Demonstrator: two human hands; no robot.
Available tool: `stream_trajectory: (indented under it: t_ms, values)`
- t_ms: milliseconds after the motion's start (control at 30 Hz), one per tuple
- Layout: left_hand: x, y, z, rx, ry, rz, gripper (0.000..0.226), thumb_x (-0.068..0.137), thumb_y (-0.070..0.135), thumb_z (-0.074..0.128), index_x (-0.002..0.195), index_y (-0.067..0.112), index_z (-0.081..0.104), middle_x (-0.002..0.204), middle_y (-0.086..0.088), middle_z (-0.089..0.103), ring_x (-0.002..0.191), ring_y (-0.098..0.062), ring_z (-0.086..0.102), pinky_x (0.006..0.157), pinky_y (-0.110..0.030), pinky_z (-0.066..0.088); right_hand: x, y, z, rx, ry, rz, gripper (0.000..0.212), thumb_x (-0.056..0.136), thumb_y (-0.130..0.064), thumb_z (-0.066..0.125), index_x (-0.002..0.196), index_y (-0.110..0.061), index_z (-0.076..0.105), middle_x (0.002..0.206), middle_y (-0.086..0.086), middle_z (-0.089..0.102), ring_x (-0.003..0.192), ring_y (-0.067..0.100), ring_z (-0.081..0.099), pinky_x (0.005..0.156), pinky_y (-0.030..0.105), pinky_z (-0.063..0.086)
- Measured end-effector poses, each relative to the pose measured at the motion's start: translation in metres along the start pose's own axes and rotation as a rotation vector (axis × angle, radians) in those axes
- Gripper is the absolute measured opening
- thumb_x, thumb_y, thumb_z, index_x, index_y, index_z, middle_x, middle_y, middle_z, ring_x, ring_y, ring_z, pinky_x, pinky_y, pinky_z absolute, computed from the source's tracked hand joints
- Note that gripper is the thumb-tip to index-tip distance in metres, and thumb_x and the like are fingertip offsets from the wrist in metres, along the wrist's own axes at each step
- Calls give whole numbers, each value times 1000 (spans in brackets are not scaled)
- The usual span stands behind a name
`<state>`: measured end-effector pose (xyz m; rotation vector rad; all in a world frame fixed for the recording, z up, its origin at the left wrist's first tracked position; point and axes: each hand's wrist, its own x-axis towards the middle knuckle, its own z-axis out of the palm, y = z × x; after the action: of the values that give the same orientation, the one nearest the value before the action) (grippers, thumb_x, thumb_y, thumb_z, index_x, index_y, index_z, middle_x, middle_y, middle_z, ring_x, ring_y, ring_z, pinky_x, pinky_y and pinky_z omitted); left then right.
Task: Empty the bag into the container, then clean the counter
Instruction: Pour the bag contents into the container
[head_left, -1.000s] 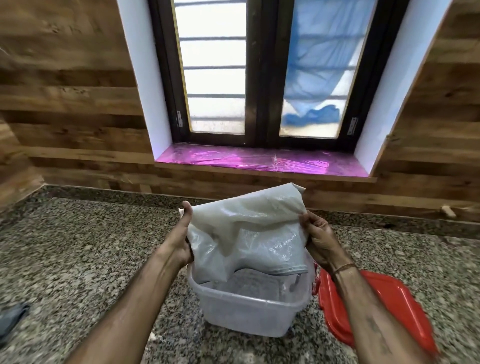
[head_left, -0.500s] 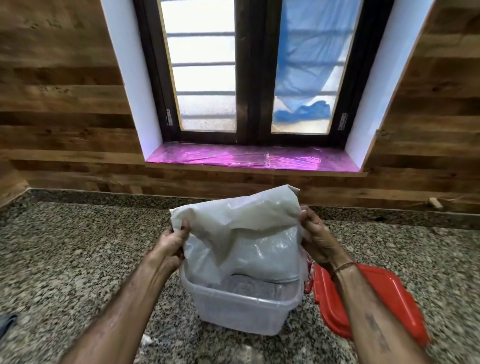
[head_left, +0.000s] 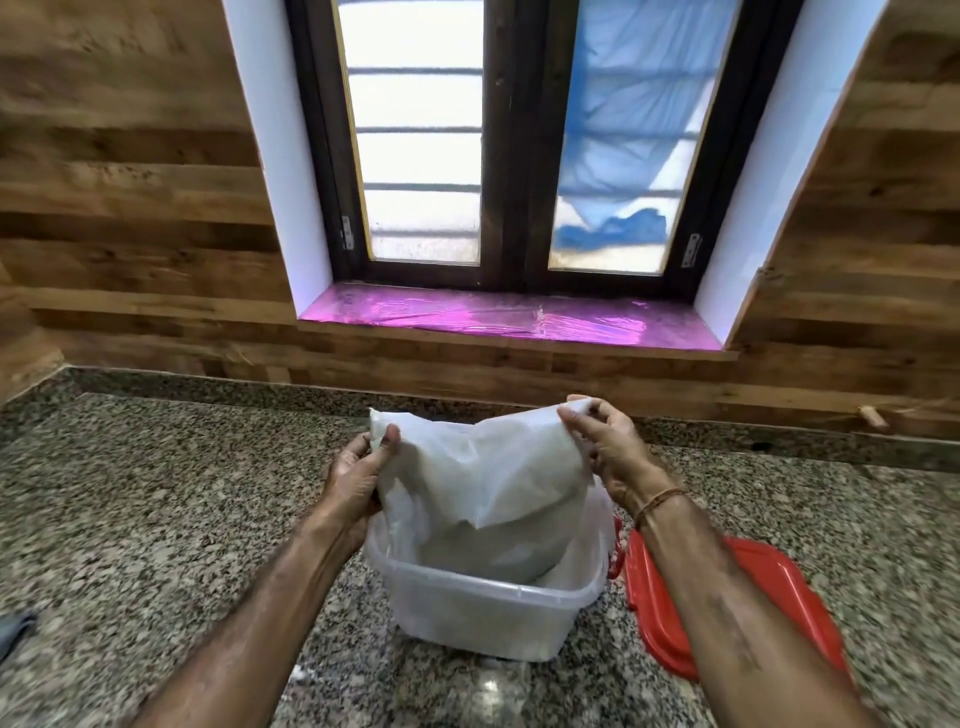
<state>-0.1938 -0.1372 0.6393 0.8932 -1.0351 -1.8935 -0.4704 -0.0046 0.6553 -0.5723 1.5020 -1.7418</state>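
Note:
A translucent white plastic bag (head_left: 483, 483) hangs upside down, its lower end inside a clear plastic container (head_left: 488, 613) that stands on the speckled granite counter (head_left: 156, 519). My left hand (head_left: 358, 478) pinches the bag's upper left corner. My right hand (head_left: 602, 447) pinches its upper right corner. The bag bulges with pale contents that I cannot make out. The bag hides the inside of the container.
A red lid (head_left: 727, 608) lies flat on the counter just right of the container, partly under my right forearm. A dark cloth (head_left: 15, 631) peeks in at the left edge. A wood-panelled wall and a window with a pink-covered sill (head_left: 509, 322) stand behind.
The bag has sunk lower into the container. Both hands have shifted their hold to the bag's top corners, and my right hand has risen.

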Motion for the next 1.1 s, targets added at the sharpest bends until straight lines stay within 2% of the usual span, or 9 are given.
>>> stream_trajectory:
  t_ms: [67, 167, 433, 567, 633, 700, 800, 933, 1100]
  values:
    - [1, -4, 1, 81, 22, 28, 22, 79, 26, 79, 91, 12, 67, 80, -10, 72, 66, -23, 65, 56, -32, 59, -1, 10, -1, -56, 85, -1, 23, 87, 2, 74, 103, -14, 69, 74, -2, 71, 53, 4, 61, 44, 19, 50]
    - [1, -10, 5, 180, 96, 93, 16, 81, 23, 81, 87, 13, 70, 78, -9, 74, 66, -24, 67, 51, -31, 57, -3, 21, -6, -80, 153, -24, 23, 87, 13, 69, 89, -10, 70, 67, 0, 73, 59, 11, 64, 49, 20, 56]
    - [3, -6, 2, 47, 250, 115, 26, 89, 9, 72, 114, 11, 68, 103, -11, 72, 76, -18, 68, 52, -28, 58, 6, 18, -24, -167, 173, -99, 22, 86, 12, 71, 86, -10, 75, 66, -6, 76, 55, 3, 66, 54, 18, 57]
    - [0, -1, -2, -67, 267, 83, 33, 91, 7, 70, 123, 13, 65, 91, -2, 70, 64, -11, 68, 45, -24, 55, 6, 9, -30, -298, 155, -152, 20, 85, 11, 72, 84, -9, 77, 65, -5, 75, 57, 7, 63, 53, 21, 55]
    - [-3, 1, -3, -50, 260, 87, 23, 91, 12, 71, 114, 13, 67, 87, 1, 68, 71, -13, 63, 44, -23, 54, 8, 5, -30, -399, 136, -192, 25, 85, 8, 74, 75, -15, 76, 66, 0, 72, 59, 11, 60, 53, 24, 52]
    - [-6, 5, -3, -23, 263, 116, 7, 92, 15, 70, 91, 21, 67, 81, 4, 67, 71, -12, 60, 44, -20, 53, 11, 2, -31, -502, 131, -242, 23, 83, 2, 75, 70, -16, 73, 67, 1, 72, 61, 12, 59, 56, 25, 49]
    - [-6, 14, -5, -45, 302, 136, 21, 94, 11, 68, 77, 23, 63, 72, 8, 65, 66, -10, 56, 42, -17, 48, 12, -7, -38, -611, 137, -295, 11, 82, -12, 75, 75, -19, 72, 70, -2, 73, 67, 12, 62, 62, 33, 52]
    - [-4, 19, -9, 29, 274, 129, 24, 97, 12, 64, 77, 24, 59, 75, 4, 59, 66, -11, 52, 42, -20, 47, 10, -23, -46, -718, 72, -343, 12, 85, -14, 73, 77, -23, 70, 74, -2, 72, 71, 15, 64, 66, 38, 57]
    - [-11, 32, -9, 230, 126, 266, 5, 93, 19, 70, 93, 19, 65, 89, -4, 67, 76, -17, 60, 48, -24, 52, 0, -37, -46, -781, -7, -388, 17, 90, -8, 73, 85, -23, 77, 86, 8, 73, 78, 14, 62, 67, 31, 57]
